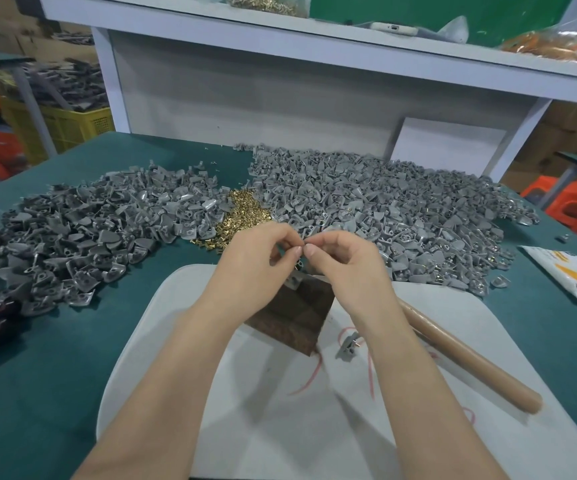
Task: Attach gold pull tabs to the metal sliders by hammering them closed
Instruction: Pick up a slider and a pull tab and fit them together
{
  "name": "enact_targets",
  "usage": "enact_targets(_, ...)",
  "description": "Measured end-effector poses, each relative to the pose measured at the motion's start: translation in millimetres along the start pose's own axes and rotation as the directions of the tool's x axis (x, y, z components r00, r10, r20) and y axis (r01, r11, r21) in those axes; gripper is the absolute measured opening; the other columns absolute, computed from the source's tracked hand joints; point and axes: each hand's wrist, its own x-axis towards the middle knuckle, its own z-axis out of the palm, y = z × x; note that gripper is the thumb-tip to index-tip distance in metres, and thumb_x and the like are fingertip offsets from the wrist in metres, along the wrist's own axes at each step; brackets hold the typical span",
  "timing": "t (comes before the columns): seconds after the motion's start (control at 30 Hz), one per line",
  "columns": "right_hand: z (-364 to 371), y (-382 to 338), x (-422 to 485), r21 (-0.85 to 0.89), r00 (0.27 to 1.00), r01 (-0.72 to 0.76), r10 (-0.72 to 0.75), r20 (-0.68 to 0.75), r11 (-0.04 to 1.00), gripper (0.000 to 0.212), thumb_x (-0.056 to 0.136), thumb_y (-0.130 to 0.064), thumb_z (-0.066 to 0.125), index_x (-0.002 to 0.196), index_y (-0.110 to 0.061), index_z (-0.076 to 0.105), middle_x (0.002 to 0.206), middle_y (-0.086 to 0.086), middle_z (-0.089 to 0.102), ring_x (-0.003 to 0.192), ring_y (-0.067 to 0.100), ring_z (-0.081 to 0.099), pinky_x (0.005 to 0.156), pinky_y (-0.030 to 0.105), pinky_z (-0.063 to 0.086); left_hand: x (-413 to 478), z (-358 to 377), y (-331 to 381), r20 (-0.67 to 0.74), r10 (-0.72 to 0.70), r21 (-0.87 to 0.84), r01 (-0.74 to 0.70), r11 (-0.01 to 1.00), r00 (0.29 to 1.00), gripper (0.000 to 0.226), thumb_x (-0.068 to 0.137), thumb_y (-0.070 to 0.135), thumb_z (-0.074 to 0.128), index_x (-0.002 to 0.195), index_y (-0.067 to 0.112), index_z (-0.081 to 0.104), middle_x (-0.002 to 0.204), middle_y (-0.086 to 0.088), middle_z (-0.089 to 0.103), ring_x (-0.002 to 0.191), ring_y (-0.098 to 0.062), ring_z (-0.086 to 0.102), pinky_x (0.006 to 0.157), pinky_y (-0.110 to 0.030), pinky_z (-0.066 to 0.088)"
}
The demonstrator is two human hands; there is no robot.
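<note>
Left hand (pixel 258 251) and right hand (pixel 344 259) pinch a small part (pixel 303 244) above the block (pixel 294 315)

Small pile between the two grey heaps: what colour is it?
Shiny gold. The small pile shows best in the head view, the only view here.

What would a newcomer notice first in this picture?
Two big heaps of grey parts cover the green table, one left, one right, with a small gold pile between them. In front, the left hand and right hand pinch a small part together above a dark wooden block.
</note>
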Motion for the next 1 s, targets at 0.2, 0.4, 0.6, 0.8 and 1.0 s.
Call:
enact_targets(0.2, -1.6, 1.3, 1.4, -0.174, 0.998, 0.047, -0.053, -0.028, 0.984, 0.023, 0.086, -0.009, 0.065, 0.074, -0.028, 0.060, 0.077, -0.006, 0.065, 0.078, 0.014, 0.062, 0.081, 0.034, 0.052, -0.6, -8.4, -5.7, 0.075, -0.105, 0.023, 0.104, 0.994, 0.992, 0.007, 0.085, 0.022, 0.066, 0.087, 0.028, 0.065, 0.084, 0.014, 0.059, 0.076, 0.004, 0.052, 0.070, -0.005, 0.037)
enact_targets(0.4, 4.5, -2.0, -6.8, -0.552, 0.985, 0.166, -0.106, 0.138, 0.817, 0.010, 0.090, -0.016, 0.058, 0.084, -0.023, 0.061, 0.088, -0.006, 0.058, 0.084, 0.011, 0.055, 0.079, 0.028, 0.043, -3.5, -10.7, -2.3, 0.270, -0.228, 0.244, 0.162, 0.956, 0.936, 0.014, 0.082, 0.031, 0.066, 0.079, 0.040, 0.055, 0.102, 0.007, 0.053, 0.110, -0.020, 0.049, 0.101, -0.043, 0.036)
enact_targets(0.6, 9.5, -3.3, -8.9, -0.721, 0.970, 0.245, -0.170, 0.176, 0.648, 0.010, 0.093, -0.017, 0.049, 0.096, -0.015, 0.059, 0.092, -0.005, 0.043, 0.092, 0.016, 0.048, 0.079, 0.028, 0.036, -2.8, -6.4, -0.4, 0.244, -0.229, 0.239, 0.171, 0.956, 0.942, 0.016, 0.085, 0.029, 0.064, 0.075, 0.034, 0.054, 0.091, 0.010, 0.051, 0.103, -0.018, 0.051, 0.096, -0.043, 0.039)
enact_targets(0.8, 11.8, -4.4, -7.2, -0.815, 0.954, 0.297, -0.183, 0.236, 0.498, 0.016, 0.092, -0.009, 0.045, 0.103, -0.013, 0.055, 0.106, 0.004, 0.049, 0.101, 0.023, 0.047, 0.081, 0.032, 0.037, -2.0, -1.0, 2.6, 0.241, -0.220, 0.233, 0.164, 0.959, 0.945, 0.010, 0.087, 0.024, 0.063, 0.082, 0.026, 0.055, 0.097, 0.004, 0.051, 0.105, -0.023, 0.051, 0.095, -0.044, 0.040)
enact_targets(1.0, 14.3, -6.1, -5.2, -0.779, 0.959, 0.283, -0.156, 0.236, 0.560, 0.014, 0.092, -0.011, 0.047, 0.101, -0.013, 0.058, 0.102, 0.003, 0.051, 0.097, 0.024, 0.049, 0.082, 0.037, 0.039, -2.2, -2.3, 3.0, 0.236, -0.238, 0.203, 0.192, 0.960, 0.942, 0.016, 0.086, 0.022, 0.064, 0.074, 0.024, 0.054, 0.086, 0.004, 0.053, 0.099, -0.025, 0.054, 0.093, -0.043, 0.042)
